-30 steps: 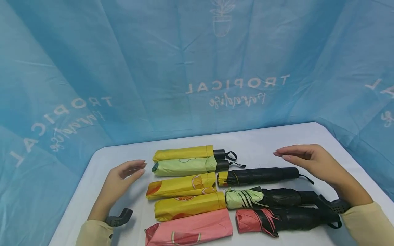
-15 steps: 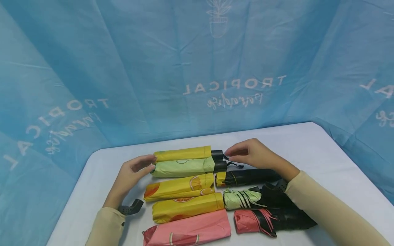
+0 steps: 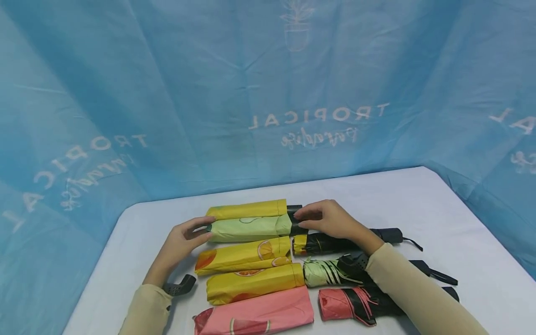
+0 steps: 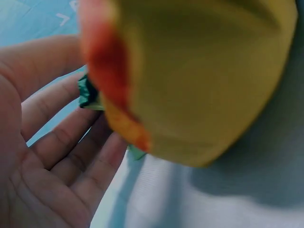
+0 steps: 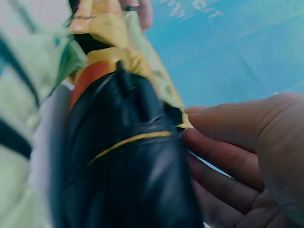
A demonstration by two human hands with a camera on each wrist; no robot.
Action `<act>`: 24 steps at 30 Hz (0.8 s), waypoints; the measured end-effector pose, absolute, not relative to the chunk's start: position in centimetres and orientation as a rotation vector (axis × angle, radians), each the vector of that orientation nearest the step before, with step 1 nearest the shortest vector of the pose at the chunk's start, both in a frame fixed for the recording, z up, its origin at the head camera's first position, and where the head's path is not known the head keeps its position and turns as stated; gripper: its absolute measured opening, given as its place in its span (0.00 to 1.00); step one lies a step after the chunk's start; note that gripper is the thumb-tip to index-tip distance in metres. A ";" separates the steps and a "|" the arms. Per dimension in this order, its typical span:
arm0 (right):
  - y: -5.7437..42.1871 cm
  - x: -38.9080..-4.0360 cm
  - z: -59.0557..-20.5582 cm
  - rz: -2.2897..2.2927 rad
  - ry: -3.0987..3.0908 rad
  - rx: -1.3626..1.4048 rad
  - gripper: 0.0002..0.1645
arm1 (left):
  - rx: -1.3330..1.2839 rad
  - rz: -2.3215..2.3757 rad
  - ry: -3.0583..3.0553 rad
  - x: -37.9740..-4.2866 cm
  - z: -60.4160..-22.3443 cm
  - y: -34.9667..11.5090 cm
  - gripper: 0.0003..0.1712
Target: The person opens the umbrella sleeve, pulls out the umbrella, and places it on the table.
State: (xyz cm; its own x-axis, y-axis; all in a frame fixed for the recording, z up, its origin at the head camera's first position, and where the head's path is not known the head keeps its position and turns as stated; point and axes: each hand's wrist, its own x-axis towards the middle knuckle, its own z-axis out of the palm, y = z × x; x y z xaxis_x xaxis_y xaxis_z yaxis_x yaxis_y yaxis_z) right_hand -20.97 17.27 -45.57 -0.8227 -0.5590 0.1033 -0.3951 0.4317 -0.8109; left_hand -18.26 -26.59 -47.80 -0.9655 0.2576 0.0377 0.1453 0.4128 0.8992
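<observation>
My left hand (image 3: 182, 244) is at the left ends of a light green folding umbrella (image 3: 249, 229) and a yellow one (image 3: 247, 210) behind it. The green one's dark tip (image 4: 85, 92) shows near its loosely bent fingers in the left wrist view. My right hand (image 3: 328, 218) has its fingertips over the two black handles at the other end, the thumb beside the green umbrella's handle (image 3: 296, 229). Its fingers are relaxed rather than curled tight. Both umbrellas lie on the white table (image 3: 163, 209), in fabric sleeves.
In front lie two yellow orange-print sleeves (image 3: 243, 255) and a pink watermelon-print sleeve (image 3: 259, 309). To their right lie black folded umbrellas with yellow (image 3: 299, 245), green (image 3: 318, 272) and pink (image 3: 335, 303) ends, partly under my right forearm. A blue printed curtain (image 3: 268, 158) surrounds the table.
My right hand has swept left from beside the table's right edge to the black handles, then slightly nearer. My left hand has moved right to the green umbrella's tip. The umbrellas lie as before.
</observation>
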 end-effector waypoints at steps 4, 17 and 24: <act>16.9 -21.2 -46.4 -1.317 2.516 -0.798 0.19 | 0.389 1.559 2.581 -18.3 -48.2 -26.6 0.29; 16.8 -21.9 -47.3 -1.153 2.585 -0.775 0.23 | 0.441 1.377 2.621 -18.7 -48.9 -26.3 0.36; 16.5 -21.4 -47.3 -1.098 2.604 -0.780 0.29 | 0.408 1.308 2.674 -18.5 -49.0 -25.7 0.43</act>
State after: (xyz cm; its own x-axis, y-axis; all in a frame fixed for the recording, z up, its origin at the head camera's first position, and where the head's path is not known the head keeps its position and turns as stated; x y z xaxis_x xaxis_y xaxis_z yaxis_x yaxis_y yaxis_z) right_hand -21.38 16.45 -47.27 -0.8381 -0.5453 0.0120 -0.3893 0.5826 -0.7135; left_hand -18.52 -25.68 -48.97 -0.9538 0.3004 -0.0042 0.1811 0.5860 0.7898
